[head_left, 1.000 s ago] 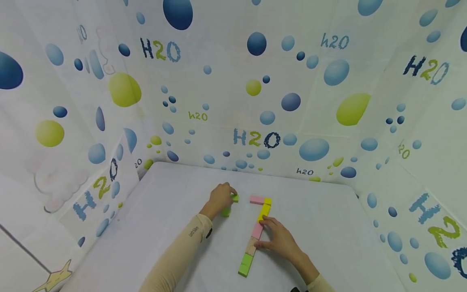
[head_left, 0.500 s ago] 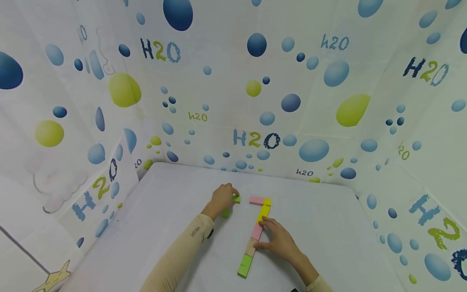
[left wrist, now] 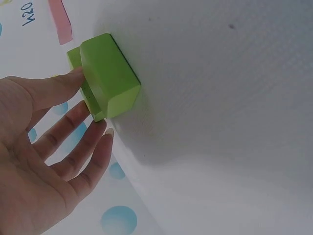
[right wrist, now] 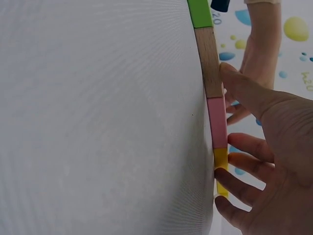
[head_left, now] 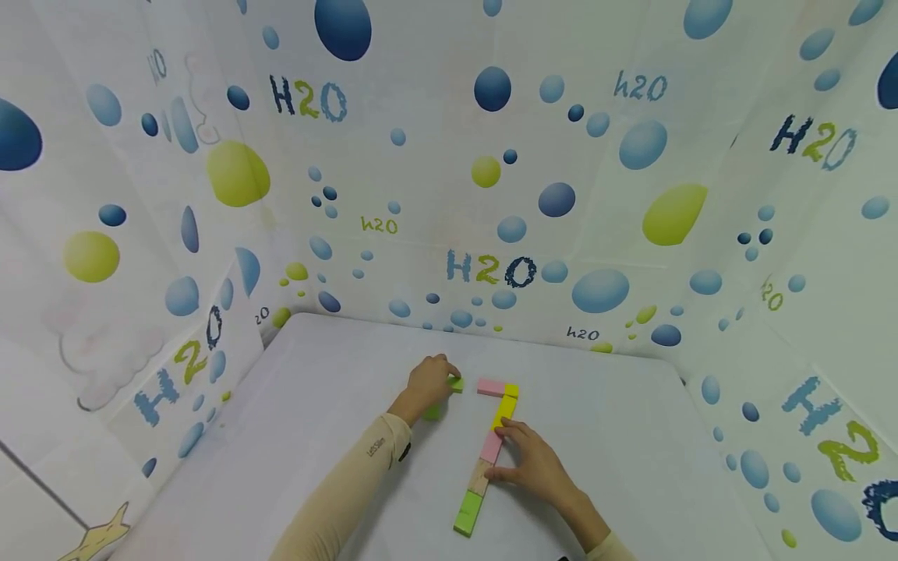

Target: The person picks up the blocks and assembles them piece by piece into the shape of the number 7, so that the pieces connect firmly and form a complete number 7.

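At the table's middle my left hand [head_left: 429, 386] pinches a green block [head_left: 456, 385] between thumb and fingers. A second green block [left wrist: 111, 73] stands in front of the pinched one in the left wrist view; the hand partly covers it in the head view. My right hand [head_left: 536, 466] lies along a slanting row of blocks, fingers loosely spread. Its thumb touches the bare wooden block [right wrist: 209, 63]; its fingertips are at the yellow block [head_left: 504, 408]. Between them sits a pink block [head_left: 491, 446]. A green block [head_left: 468, 513] forms the near end.
At the row's far end a small yellow block [head_left: 511, 390] meets a pink block [head_left: 491, 387] laid crosswise to the left. All lie on a white-covered table [head_left: 631, 436]. A patterned curtain [head_left: 421, 171] encloses the back and both sides.
My left hand has shifted slightly right with the pinched green block, closer to the crosswise pink block. The right hand stays by the row, and the head view has tilted a little.
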Tool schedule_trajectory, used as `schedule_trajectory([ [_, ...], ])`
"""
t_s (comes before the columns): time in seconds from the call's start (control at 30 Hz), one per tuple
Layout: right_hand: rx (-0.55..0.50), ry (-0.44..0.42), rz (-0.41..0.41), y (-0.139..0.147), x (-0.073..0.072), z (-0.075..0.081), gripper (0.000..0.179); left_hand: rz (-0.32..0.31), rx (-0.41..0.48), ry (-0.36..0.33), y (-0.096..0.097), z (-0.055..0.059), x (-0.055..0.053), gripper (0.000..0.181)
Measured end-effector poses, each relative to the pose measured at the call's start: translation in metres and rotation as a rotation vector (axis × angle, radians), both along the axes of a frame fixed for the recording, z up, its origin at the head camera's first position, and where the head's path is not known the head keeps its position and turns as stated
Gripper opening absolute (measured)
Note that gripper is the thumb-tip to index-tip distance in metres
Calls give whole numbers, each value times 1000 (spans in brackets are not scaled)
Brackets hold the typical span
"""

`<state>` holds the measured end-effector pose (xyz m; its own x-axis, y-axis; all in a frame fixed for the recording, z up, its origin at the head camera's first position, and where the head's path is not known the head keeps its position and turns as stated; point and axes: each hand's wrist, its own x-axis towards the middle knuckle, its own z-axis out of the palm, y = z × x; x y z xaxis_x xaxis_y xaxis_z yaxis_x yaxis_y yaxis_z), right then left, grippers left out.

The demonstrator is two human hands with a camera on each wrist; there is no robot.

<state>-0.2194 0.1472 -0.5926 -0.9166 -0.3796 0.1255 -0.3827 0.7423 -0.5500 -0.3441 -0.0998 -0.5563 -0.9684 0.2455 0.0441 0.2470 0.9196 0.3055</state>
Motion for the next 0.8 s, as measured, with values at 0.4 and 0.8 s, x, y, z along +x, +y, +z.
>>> schedule_trajectory([
  [0.4, 18, 0, -4, 0, 1, 0, 84, 2, -6, -1, 3, -7, -4, 31],
  [0.8, 1, -11, -1, 0, 0, 0, 85, -4, -8, 9, 5, -9, -7, 32],
])
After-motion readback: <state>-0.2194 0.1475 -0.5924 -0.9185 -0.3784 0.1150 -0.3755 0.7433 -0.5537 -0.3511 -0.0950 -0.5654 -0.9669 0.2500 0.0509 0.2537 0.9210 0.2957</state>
